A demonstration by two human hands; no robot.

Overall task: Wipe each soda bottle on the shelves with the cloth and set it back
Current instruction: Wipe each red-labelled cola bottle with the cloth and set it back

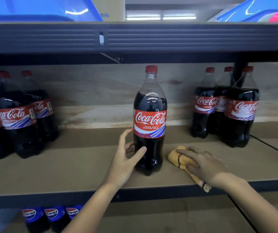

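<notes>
Brown shelf board [84, 165] carried one upright Coca-Cola bottle [150, 121] at its middle. I had my left hand [126, 158] curled around its lower body, thumb in front. Just right of it, my right hand [205, 165] lay flat, fingers straight, pressing the yellow cloth [176, 157] onto the board. More cola bottles [225, 106] stood far right and left.

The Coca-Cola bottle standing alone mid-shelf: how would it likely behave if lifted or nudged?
The Coca-Cola bottle is dark with cola nearly to its shoulder, so probably heavy for its size. Tall on a narrow base, it might tip if pushed high up. Its glossy plastic looks smooth, perhaps slippery; the left hand holds it low, a steadier spot.
</notes>
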